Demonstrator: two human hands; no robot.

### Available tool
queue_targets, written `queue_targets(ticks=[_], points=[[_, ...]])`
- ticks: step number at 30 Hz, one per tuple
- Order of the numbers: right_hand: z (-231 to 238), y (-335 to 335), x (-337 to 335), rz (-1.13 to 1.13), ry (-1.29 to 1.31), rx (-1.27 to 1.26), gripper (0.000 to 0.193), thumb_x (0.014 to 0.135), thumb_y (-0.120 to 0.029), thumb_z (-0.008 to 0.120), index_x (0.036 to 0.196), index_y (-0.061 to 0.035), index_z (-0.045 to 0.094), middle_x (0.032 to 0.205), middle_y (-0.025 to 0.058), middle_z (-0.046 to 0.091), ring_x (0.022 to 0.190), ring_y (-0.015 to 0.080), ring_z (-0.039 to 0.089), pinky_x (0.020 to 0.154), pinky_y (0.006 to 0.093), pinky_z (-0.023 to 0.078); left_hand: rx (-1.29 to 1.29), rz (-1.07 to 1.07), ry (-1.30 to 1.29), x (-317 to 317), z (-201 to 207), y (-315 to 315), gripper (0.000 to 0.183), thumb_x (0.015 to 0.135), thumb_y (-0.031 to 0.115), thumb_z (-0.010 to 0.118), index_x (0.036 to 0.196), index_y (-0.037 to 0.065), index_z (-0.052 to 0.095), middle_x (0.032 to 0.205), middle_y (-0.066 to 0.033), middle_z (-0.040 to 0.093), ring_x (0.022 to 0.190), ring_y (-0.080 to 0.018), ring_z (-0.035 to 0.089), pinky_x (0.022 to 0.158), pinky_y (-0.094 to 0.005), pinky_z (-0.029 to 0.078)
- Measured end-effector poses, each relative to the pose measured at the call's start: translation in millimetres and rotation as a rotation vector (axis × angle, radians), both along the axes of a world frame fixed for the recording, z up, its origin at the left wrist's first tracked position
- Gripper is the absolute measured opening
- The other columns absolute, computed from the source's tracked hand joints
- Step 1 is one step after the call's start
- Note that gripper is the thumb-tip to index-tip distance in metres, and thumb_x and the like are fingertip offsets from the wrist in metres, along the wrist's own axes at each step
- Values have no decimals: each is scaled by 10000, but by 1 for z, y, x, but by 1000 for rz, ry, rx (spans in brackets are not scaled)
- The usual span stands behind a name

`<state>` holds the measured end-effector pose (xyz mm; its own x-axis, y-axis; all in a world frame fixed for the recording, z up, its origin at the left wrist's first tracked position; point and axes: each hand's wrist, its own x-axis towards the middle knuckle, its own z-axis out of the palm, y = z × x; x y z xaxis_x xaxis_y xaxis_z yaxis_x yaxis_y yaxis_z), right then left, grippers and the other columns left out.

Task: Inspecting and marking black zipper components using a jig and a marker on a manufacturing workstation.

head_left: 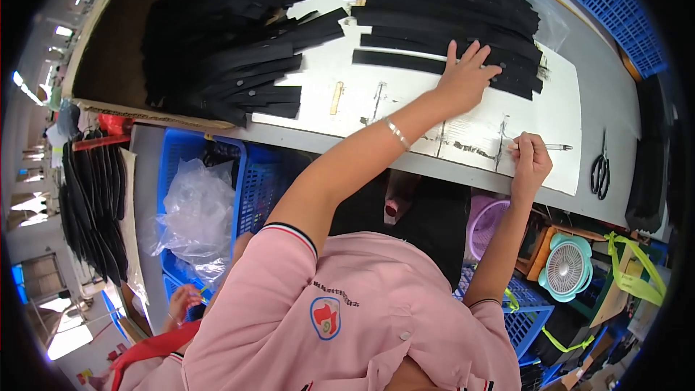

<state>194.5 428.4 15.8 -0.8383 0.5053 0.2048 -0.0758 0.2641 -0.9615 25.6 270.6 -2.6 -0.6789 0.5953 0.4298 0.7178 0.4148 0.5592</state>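
Left hand (465, 83) spread, its fingertips rest on the lower edge of a fanned stack of flat black fabric strips (441, 11) at upper centre of the frame; right hand (532, 158), right of centre, has its fingers pressed together, apparently pinching a slim clear pen (559, 147) whose end sticks out to the right. Both hands are over a white rectangular board (561, 105), marked with dark lines and smudges, on a grey bench (612, 83).

Work seems partway: the strips form two groups, one under the left hand and a looser black heap (217, 58) at upper left. A few strips in that heap show small pale spots; which group is finished I cannot tell, but plenty appears left to handle.

As for containers, an open brown cardboard box (108, 43) at upper left holds much of the heap, whose right ends reach over the board. Below it, a blue plastic crate (257, 192) contains crumpled clear plastic bags (197, 199). Another blue lattice crate (612, 0) sits at upper right, contents unclear.
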Motion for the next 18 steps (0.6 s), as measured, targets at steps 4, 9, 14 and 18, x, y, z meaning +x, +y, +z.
queue_targets(ticks=[4,9,14,18], points=[[0,0,-2,-20,-15,-23,171,1031,-141,652,961,-1,721,804,1,664,674,42,532,614,199,423,-15,29,-23,-8,9,-9,410,937,117,685,1347,109,676,1576,-239,437,1543,-408,266,1248,-628,92],[-5,3,-2,-18,-6,-32,162,1035,-145,646,981,-13,723,834,-2,670,666,29,518,584,186,396,-12,132,7,34,23,-86,405,942,157,704,1343,112,671,1541,-195,493,1534,-390,303,1260,-584,115],[-8,3,-5,-3,19,1,163,1038,-157,643,994,-25,727,838,-9,669,654,18,503,553,178,370,-150,468,119,38,22,-192,376,930,144,698,1306,116,693,1487,-155,550,1497,-381,367,1252,-593,148],[-12,8,-4,-3,-11,51,174,1037,-171,653,991,-20,725,817,-10,658,658,20,506,561,185,375,-218,698,193,22,19,-262,337,887,93,695,1222,80,715,1435,-193,577,1471,-388,392,1243,-594,183]])
